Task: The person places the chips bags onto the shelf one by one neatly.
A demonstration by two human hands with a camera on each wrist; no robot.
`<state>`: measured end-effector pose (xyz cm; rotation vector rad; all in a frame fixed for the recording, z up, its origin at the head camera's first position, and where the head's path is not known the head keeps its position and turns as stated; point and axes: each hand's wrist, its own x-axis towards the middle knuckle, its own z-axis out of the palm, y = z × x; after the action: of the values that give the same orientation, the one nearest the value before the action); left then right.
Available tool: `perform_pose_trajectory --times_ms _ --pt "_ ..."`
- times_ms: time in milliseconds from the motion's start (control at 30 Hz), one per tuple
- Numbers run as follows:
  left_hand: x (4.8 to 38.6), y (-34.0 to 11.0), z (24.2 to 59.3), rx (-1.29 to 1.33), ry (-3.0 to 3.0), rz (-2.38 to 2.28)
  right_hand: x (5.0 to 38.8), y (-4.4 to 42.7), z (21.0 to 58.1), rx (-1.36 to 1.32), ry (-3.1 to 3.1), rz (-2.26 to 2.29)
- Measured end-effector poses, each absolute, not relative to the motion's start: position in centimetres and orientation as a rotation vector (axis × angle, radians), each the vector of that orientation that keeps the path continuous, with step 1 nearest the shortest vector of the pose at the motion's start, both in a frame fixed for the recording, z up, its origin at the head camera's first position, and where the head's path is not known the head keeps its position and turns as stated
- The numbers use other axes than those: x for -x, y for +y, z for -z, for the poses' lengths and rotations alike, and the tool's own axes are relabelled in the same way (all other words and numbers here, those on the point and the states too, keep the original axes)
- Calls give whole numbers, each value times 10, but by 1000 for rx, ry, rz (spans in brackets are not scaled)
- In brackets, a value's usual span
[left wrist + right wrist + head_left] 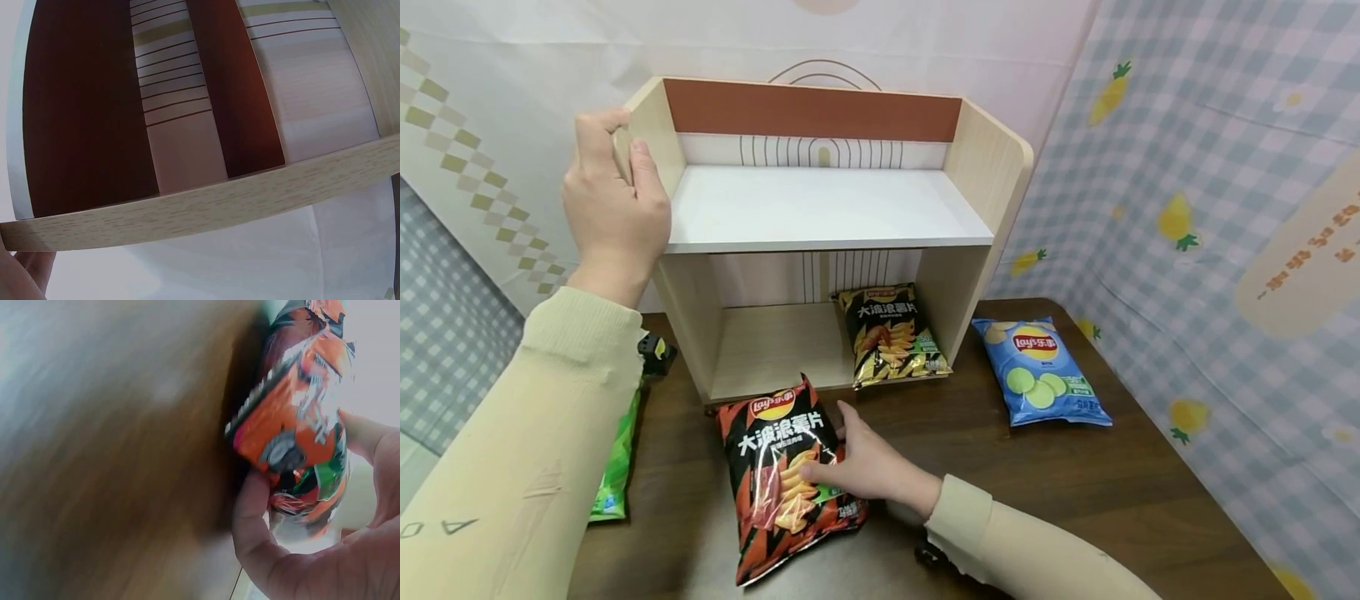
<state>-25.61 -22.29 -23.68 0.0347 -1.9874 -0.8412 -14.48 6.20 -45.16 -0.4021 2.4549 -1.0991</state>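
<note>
In the head view my left hand (617, 196) grips the top of the left side panel of a two-tier wooden shelf (827, 208). The panel's pale edge (206, 212) crosses the left wrist view, with only a bit of the hand at the lower left corner. My right hand (880, 467) holds a red and black bag of Lay's chips (786, 475) by its right side, thumb on the front. The right wrist view shows fingers (253, 515) bent round the bag's crinkled edge. The bag is tilted in front of the lower compartment; whether it touches the table cannot be told.
A black and gold chip bag (891, 333) leans inside the lower compartment, at its right. To the shelf's right lies a blue chip bag (1041, 371) on the dark wooden table (1120, 483). A green bag (617, 467) is partly hidden behind my left sleeve. Patterned cloth walls stand behind.
</note>
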Motion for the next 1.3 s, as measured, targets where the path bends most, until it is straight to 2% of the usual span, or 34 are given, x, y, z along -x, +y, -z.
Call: perform_pose_trajectory --times_ms 767,1300 --pt "256 -227 239 -54 -1964 859 132 79 450 338 2502 947" --pt "258 -223 237 -32 -1962 859 141 85 454 365 2370 1002"
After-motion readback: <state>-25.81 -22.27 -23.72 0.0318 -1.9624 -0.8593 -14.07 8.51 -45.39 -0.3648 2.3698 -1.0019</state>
